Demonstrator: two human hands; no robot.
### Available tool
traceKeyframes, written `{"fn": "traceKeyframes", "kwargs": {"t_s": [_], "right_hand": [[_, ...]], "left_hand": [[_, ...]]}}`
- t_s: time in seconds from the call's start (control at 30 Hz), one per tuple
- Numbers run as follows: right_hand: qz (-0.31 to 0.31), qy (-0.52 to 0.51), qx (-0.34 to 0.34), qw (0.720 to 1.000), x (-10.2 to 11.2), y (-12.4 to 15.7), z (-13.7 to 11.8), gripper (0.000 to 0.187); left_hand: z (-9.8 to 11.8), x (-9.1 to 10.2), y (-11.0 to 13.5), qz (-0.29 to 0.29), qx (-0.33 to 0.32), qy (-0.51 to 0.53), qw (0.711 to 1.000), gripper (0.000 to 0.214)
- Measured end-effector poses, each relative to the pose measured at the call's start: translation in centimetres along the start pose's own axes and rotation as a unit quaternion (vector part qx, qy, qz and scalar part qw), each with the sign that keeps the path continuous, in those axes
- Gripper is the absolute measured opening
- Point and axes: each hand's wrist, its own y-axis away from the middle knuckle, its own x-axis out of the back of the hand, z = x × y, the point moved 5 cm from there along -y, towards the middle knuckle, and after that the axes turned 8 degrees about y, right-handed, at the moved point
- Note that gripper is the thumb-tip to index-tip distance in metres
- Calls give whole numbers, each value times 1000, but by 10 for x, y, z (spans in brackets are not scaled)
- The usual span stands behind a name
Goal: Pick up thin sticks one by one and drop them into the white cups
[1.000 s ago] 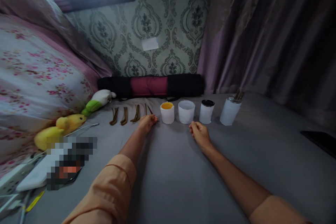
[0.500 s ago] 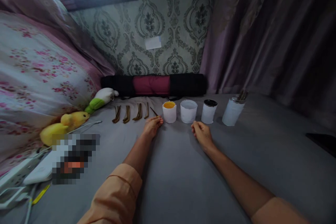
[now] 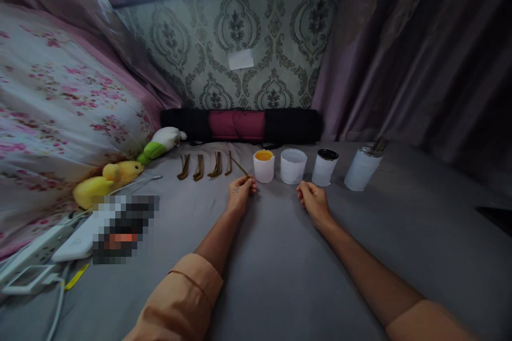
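A thin brown stick (image 3: 240, 168) is pinched in my left hand (image 3: 239, 194), its far end slanting up and left. Left of it, several small bundles of bent brown sticks (image 3: 199, 167) lie in a row, with a lone stick (image 3: 229, 164) at the row's right end. Just right of that hand stands a white-wrapped cup (image 3: 264, 169) with yellow inside. My right hand (image 3: 314, 201) rests closed on the grey sheet, with no object showing in its fingers. Before it are a wider white cup (image 3: 293, 169) and a white-wrapped can (image 3: 325, 169) with a dark top.
At right, a tilted-looking white-wrapped jar (image 3: 362, 171) holds brown sticks. A black and maroon roll (image 3: 237, 124) lies along the wall. Soft toys (image 3: 108, 184), a power strip (image 3: 40, 248) and cables occupy the left side. A dark flat object (image 3: 496, 218) is at the right edge.
The view has shifted slightly, so the whole scene sits a little further right. Both hands stay near the cups, and the left keeps its hold on the stick.
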Motion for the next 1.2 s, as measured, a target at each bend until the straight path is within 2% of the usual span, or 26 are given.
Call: {"fn": "traceKeyframes", "kwargs": {"t_s": [0.23,0.43,0.7,0.93,1.2], "right_hand": [[-5,7,-8,1000,-1,0,3,36],[-9,3,-7,1000,-1,0,3,37],[-14,-5,-15,1000,-1,-1,5,39],[-28,-14,-12,999,-2,1,2,42],[-29,-17,-9,999,-1,2,0,43]], "left_hand": [[9,-6,18,-3,-48,-63,997,26],[18,-12,30,-33,-113,-111,987,27],[24,-15,37,-32,-150,-195,969,30],[27,-17,41,-42,-233,-270,933,23],[31,-27,52,-101,-313,-354,876,23]]}}
